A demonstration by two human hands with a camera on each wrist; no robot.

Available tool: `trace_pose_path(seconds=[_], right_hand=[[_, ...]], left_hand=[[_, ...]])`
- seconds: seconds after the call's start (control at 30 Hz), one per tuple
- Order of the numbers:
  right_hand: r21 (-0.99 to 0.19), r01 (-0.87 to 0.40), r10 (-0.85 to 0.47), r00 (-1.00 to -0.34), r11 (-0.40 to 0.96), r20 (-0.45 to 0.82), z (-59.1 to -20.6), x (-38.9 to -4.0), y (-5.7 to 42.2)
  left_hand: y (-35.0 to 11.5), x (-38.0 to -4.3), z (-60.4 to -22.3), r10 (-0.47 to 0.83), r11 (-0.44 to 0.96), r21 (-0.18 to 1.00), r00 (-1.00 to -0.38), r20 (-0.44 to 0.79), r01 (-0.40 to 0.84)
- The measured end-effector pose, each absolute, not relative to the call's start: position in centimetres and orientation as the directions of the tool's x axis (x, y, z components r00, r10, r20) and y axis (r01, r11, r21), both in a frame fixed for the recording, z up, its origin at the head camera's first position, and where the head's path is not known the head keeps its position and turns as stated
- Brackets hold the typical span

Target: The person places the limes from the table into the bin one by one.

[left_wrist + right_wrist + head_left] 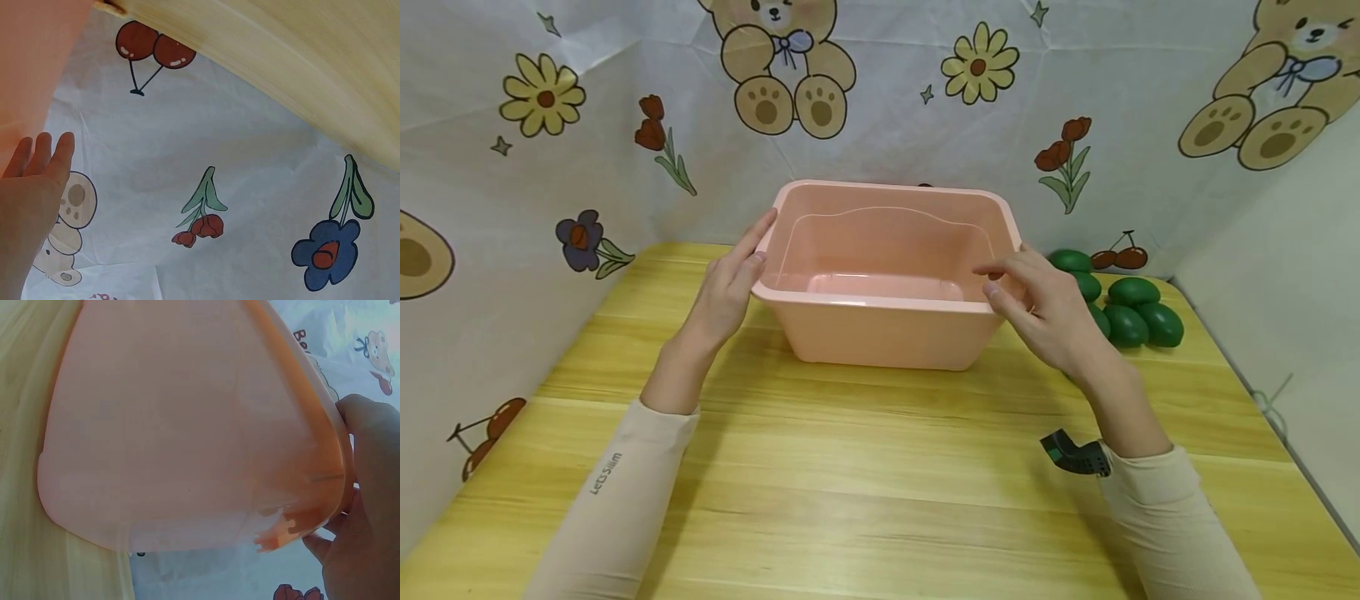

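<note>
A pink plastic tub (887, 333) stands upright on the table, with nothing inside it. My left hand (727, 287) lies against its left end, fingers extended along the rim and the thumb at the edge. In the left wrist view, straight fingers (42, 156) lie beside the tub wall (31, 69). At the opposite end, my right hand (1048, 308) holds the rim, with bent index finger and thumb over its front corner. The right wrist view shows that hand (365, 506) around the rim at the end of the tub (169, 437).
Several dark green oval fruit-like things (1126, 325) lie in a group on the table, right of the tub and partly behind my right hand. The wooden table (880, 483) meets a cartoon-printed cloth (887, 100) at the back. A pale wall (1285, 275) borders the right side.
</note>
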State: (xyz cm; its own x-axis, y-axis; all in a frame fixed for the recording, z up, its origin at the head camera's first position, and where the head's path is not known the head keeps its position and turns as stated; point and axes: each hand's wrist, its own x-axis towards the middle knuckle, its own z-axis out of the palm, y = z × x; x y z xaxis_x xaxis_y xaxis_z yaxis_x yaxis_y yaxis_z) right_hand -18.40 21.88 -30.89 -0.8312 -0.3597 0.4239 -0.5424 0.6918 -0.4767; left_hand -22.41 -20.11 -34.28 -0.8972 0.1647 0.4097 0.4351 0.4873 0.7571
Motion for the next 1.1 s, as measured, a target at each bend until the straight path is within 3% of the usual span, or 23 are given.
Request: trace_pose_path(seconds=[0.33, 0.7, 1.1], right_hand=[[-0.481, -0.572, -0.235, -0.770, 0.664, 0.593, -30.7, -18.4, 24.2], [-0.544, -0.462, -0.122, -0.829, 0.701, 0.546, -32.0, -17.7, 31.5], [-0.596, -0.194, 0.100, -0.900, 0.779, 0.424, -32.8, -17.2, 38.5]], left_hand=[[-20.1, -22.4, -34.3, 0.163, 0.492, 0.757, -0.899, 0.406, 0.431], [-20.1, -22.3, -34.3, 0.171, 0.487, 0.760, -0.900, 0.401, 0.431], [-20.0, -22.3, -34.3, 0.165, 0.483, 0.762, -0.899, 0.405, 0.432]])
